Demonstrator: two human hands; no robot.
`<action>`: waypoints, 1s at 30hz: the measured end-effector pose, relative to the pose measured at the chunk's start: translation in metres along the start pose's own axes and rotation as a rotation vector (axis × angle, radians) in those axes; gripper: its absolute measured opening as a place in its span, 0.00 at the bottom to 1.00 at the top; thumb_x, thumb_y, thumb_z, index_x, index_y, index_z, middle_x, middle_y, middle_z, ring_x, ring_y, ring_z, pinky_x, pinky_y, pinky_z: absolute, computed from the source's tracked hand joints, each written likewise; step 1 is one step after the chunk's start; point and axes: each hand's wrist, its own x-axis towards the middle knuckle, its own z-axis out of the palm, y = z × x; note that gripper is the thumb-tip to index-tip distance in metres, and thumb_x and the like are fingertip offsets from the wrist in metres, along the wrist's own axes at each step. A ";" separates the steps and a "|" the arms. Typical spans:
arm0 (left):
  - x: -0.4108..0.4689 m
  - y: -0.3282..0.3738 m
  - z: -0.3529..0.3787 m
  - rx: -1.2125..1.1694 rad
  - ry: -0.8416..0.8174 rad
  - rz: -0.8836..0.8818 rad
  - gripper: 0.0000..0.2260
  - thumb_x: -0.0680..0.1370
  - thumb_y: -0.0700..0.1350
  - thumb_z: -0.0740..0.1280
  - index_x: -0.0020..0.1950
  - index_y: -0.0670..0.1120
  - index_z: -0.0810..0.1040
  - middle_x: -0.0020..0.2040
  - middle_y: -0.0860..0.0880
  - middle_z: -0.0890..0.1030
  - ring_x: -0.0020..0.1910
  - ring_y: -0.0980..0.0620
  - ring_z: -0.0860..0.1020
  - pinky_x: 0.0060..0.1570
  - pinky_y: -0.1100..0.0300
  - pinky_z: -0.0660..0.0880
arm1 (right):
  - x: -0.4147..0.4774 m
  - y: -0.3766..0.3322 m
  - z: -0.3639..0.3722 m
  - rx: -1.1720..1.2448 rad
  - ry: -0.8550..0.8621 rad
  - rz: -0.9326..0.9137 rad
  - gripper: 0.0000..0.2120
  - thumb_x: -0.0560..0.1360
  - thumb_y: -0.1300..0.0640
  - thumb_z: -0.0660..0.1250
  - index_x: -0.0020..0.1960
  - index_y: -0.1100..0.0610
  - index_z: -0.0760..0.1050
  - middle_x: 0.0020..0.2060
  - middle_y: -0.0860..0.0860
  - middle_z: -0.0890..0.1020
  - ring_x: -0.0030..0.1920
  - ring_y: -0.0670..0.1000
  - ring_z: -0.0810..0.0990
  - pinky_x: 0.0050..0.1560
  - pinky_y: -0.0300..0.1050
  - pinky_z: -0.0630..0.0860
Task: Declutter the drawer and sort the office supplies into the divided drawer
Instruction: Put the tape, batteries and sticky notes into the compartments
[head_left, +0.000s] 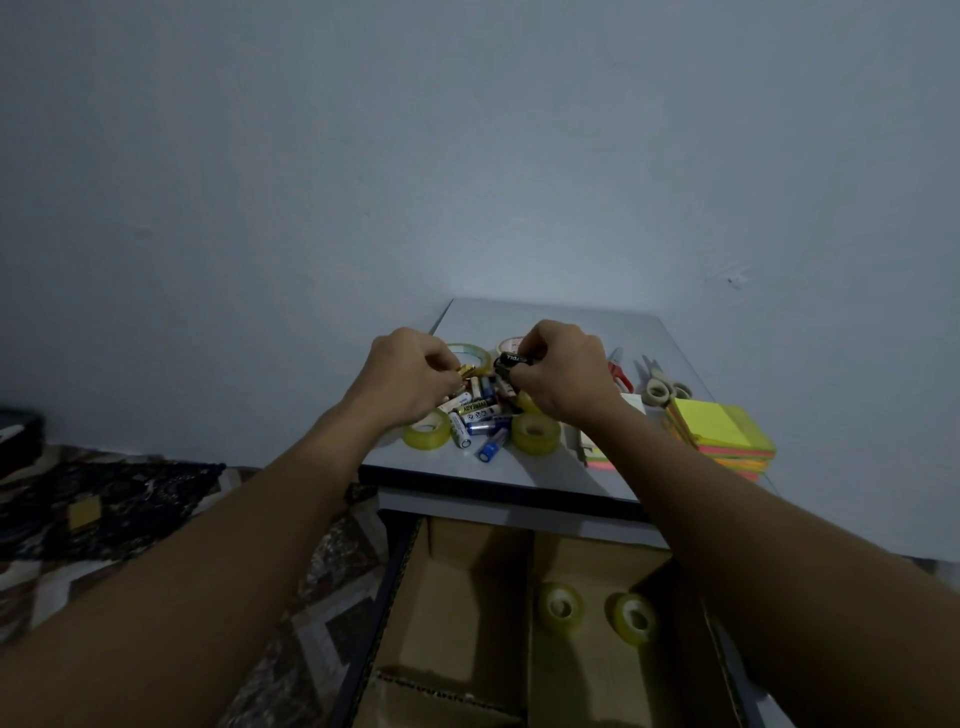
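A: Fingers? Left hand curled shut on a gold battery. Right hand pinched closed round a black battery.

B: Big stuff first.

A: Grey tabletop under both hands. Divided drawer pulled open well below the fingers, cardboard compartments; two yellow tape rolls lie in the right one, left one holds nothing I can see.

B: Right of the right fingers?

A: Sticky-note stack, then scissors and a red-handled pair.

B: Between the fingers?

A: Loose battery pile just below, tape rolls either side, more tape behind.
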 end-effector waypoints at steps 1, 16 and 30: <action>-0.005 0.002 -0.004 -0.006 0.006 0.004 0.05 0.73 0.43 0.75 0.49 0.47 0.86 0.40 0.54 0.83 0.38 0.62 0.79 0.31 0.76 0.68 | -0.006 -0.001 -0.005 0.009 0.009 0.001 0.08 0.72 0.57 0.73 0.49 0.57 0.78 0.41 0.49 0.77 0.40 0.48 0.74 0.31 0.33 0.66; -0.148 0.009 -0.026 -0.189 -0.133 -0.118 0.09 0.76 0.39 0.71 0.51 0.52 0.83 0.40 0.45 0.83 0.39 0.49 0.81 0.41 0.56 0.78 | -0.137 0.000 -0.047 0.276 0.053 0.092 0.06 0.70 0.58 0.73 0.44 0.52 0.78 0.37 0.48 0.84 0.34 0.47 0.80 0.34 0.43 0.75; -0.249 -0.023 0.051 -0.061 -0.583 -0.533 0.05 0.70 0.39 0.76 0.43 0.40 0.84 0.43 0.43 0.86 0.44 0.46 0.85 0.46 0.52 0.83 | -0.226 0.017 -0.043 0.407 -0.045 0.261 0.06 0.72 0.58 0.74 0.45 0.51 0.78 0.41 0.49 0.84 0.41 0.50 0.83 0.39 0.48 0.81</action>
